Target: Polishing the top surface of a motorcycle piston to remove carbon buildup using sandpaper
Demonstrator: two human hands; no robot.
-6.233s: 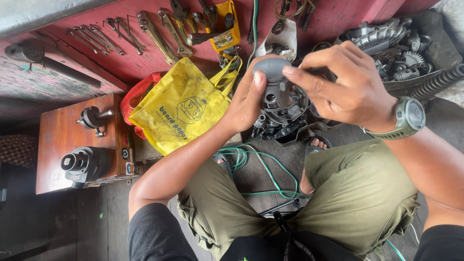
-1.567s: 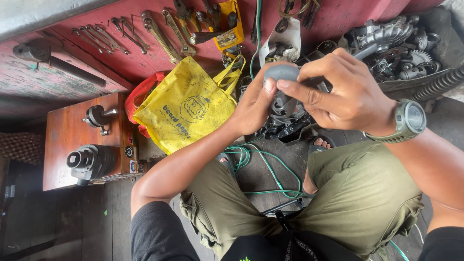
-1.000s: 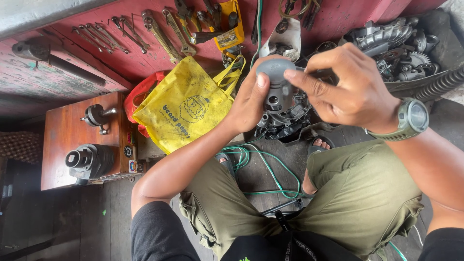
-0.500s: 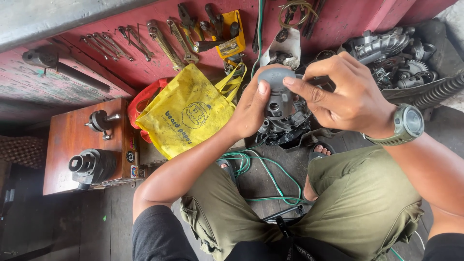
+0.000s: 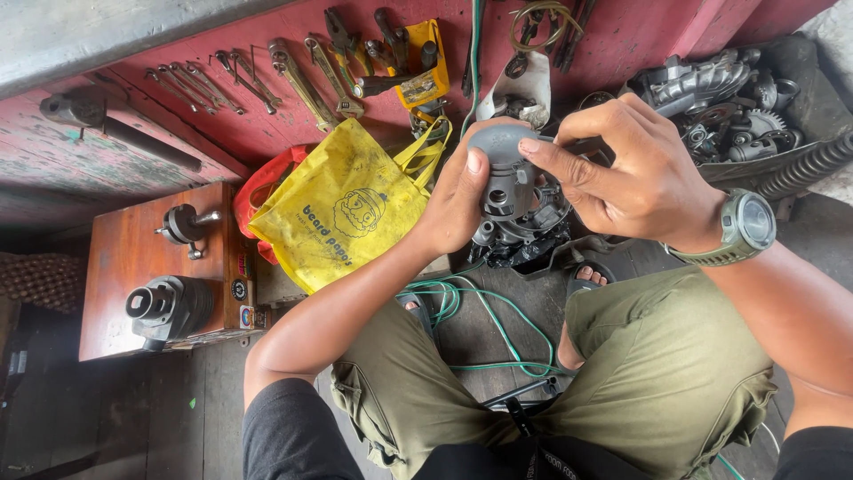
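Worn red-painted wooden floor boards (image 5: 107, 178), upper part of the view, carry a row of steel wrenches and pliers (image 5: 293, 76) and a yellow hand tool (image 5: 422, 76). A crumpled yellow plastic bag (image 5: 342, 213) lies over a red bag (image 5: 258, 191). Dark grey plank flooring (image 5: 178, 400) below bears a brown wooden box (image 5: 124, 267), topped by a finned grey engine cylinder (image 5: 169, 307) and a small crankshaft (image 5: 182, 225). Green cable (image 5: 498, 324) loops on the planks. Upper right: a heap of grey metal engine parts (image 5: 729, 102).

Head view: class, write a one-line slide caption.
Both hands, left hand and right hand, hold a grey metal engine part above knees.
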